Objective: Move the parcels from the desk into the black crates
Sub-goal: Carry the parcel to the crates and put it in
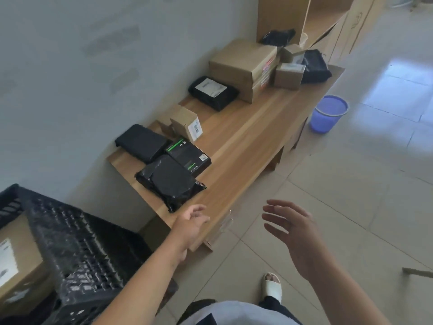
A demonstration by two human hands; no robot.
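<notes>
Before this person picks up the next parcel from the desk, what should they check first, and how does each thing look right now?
1. Both hands free: left hand and right hand open, holding nothing. Ok.
2. A parcel nearby: black plastic parcel lies at the desk's near end, just beyond the left hand. Ok.
3. Nothing stacked on that parcel. Ok.
4. Black crate alongside on the left. Ok.
5. Room left in the crate: a cardboard box is already inside; remaining space hidden. Cannot tell.

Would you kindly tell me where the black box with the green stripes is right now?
In the head view, the black box with green stripes lies near the wooden desk's left end, between the wrinkled black plastic mailer and the small labelled cardboard box.
</notes>
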